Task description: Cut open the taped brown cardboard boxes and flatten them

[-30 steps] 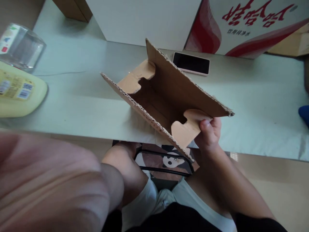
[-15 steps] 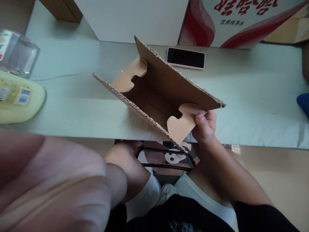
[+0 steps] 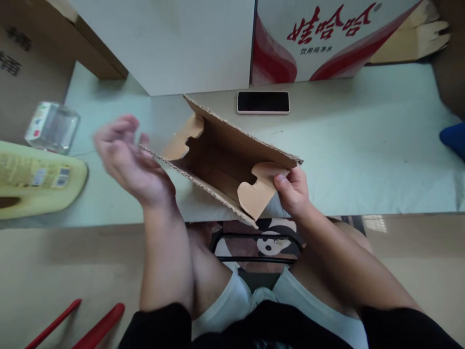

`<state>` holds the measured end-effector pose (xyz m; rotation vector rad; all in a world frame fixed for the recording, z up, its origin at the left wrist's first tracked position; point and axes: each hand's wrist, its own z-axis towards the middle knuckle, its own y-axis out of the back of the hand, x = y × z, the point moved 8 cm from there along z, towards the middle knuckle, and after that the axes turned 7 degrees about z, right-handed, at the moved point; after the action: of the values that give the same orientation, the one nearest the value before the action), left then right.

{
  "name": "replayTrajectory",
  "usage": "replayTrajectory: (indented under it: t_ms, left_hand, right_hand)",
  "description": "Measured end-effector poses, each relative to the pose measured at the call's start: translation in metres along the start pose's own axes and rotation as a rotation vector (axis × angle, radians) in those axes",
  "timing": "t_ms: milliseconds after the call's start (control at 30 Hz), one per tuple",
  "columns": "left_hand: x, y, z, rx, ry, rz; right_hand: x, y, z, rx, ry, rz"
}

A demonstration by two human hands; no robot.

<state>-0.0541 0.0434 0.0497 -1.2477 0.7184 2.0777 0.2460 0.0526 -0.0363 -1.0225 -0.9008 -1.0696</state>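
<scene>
A small brown cardboard box [image 3: 232, 131] is tilted near the front edge of the covered surface, its top flaps standing up and its inside showing dark. My right hand [image 3: 294, 191] pinches the notched right end flap, thumb on the inner face. Beside the box's left corner is my left hand [image 3: 134, 162], somewhat blurred, its fingers apart and curled loosely with nothing seen in them. Whether its fingertips touch the long near flap I cannot tell.
Behind the box lies a phone [image 3: 263, 103], in front of a white carton [image 3: 174, 43] and a red-and-white carton [image 3: 319, 43]. On the left are a clear plastic container [image 3: 54, 127] and a yellow bottle [image 3: 39, 179]. A blue object [image 3: 454, 141] shows at the right edge.
My left hand and forearm have moved from large and blurred at the lower left up to the box's left side. My right hand still grips the flap; the view has shifted.
</scene>
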Motion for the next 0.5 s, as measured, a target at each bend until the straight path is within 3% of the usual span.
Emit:
replayTrajectory:
  t_ms: [33,100,167,300,500]
  left_hand:
    - [0.003,-0.006,-0.001,-0.035,-0.014,-0.095]
    - [0.008,-0.026,-0.004,0.062,-0.033,-0.183]
    - [0.010,-0.033,-0.008,0.101,-0.090,-0.171]
    - [0.012,-0.028,-0.008,0.133,-0.189,-0.012]
    - [0.014,-0.033,-0.007,0.264,-0.195,0.191]
  right_hand:
    - [0.002,-0.002,0.001,0.014,0.007,0.000]
    - [0.006,-0.003,0.003,0.010,0.023,-0.004]
    - [0.013,-0.003,0.004,-0.011,0.071,-0.017]
    - [0.025,-0.007,0.002,0.057,0.166,-0.052]
    - [0.020,-0.009,-0.001,0.124,0.145,-0.048]
